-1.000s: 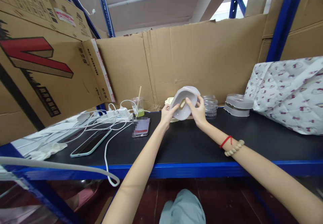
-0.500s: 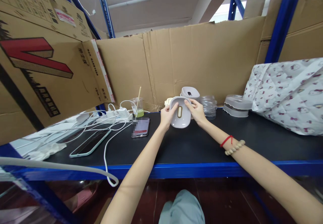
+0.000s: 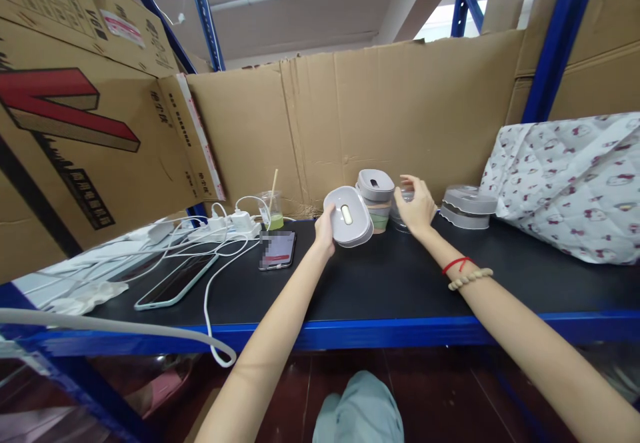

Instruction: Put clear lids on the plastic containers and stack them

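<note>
Facing cardboard [image 3: 425,116] across a black table [image 3: 380,290] — holding the right hand [image 3: 418,206] loosely spread near clear tubs [image 3: 399,223]; with the left hand [image 3: 325,232], in front of a grey-topped stack [image 3: 378,194] — gripping a tilted grey lid [image 3: 355,225] by its edge.

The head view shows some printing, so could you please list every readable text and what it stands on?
"V6": sideways on the upper part of the left cardboard box.
"V": large, red, sideways on the box's side.
Too blurred to read: the box's other lettering and its white-and-pink label.
Too small to read: the text on the lit phone.
</note>
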Motion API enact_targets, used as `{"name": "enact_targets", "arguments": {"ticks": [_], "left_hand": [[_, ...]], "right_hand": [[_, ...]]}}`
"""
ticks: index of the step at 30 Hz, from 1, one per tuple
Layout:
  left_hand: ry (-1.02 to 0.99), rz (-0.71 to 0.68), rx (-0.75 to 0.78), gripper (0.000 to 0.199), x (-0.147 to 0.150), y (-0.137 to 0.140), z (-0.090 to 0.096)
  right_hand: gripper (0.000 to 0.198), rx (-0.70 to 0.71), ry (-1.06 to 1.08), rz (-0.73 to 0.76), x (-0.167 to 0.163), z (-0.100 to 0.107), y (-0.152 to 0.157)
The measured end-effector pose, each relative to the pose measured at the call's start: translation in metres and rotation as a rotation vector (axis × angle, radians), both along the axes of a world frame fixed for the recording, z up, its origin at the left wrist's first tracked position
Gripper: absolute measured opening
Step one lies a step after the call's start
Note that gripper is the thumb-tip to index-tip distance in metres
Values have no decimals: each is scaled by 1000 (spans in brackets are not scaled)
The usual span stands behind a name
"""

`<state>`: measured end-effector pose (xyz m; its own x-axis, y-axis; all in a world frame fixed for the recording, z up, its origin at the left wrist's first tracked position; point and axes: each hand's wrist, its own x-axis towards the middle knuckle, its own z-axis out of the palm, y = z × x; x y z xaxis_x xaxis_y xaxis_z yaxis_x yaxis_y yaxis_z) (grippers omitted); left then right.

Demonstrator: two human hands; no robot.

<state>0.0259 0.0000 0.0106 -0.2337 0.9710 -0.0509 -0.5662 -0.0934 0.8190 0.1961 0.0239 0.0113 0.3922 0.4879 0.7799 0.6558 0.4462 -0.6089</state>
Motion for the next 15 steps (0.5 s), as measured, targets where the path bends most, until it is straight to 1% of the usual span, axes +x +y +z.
{"name": "enact_targets", "arguments": {"ticks": [2, 4, 6, 8, 12, 15], "left_hand": [[-90, -22, -14, 11, 0, -2, 1], [-150, -71, -45, 16, 1, -5, 3], [-172, -109, -83, 19, 2, -8, 3], [-175, -120, -101, 21, 3, -10, 4], [-166, -145, -99, 22, 4, -10, 2], [-151, -169, -85, 18, 4, -6, -2]], "right_hand": [[48, -36, -87, -119, 19, -6, 9], [59, -98, -135, -161, 34, -15, 19], [63, -181, -135, -152, 44, -22, 28], [62, -247, -109, -127, 48, -25, 33], [58, -264, -50, -82, 46, -22, 34], [54, -266, -5, -72, 44, -19, 33]]}}
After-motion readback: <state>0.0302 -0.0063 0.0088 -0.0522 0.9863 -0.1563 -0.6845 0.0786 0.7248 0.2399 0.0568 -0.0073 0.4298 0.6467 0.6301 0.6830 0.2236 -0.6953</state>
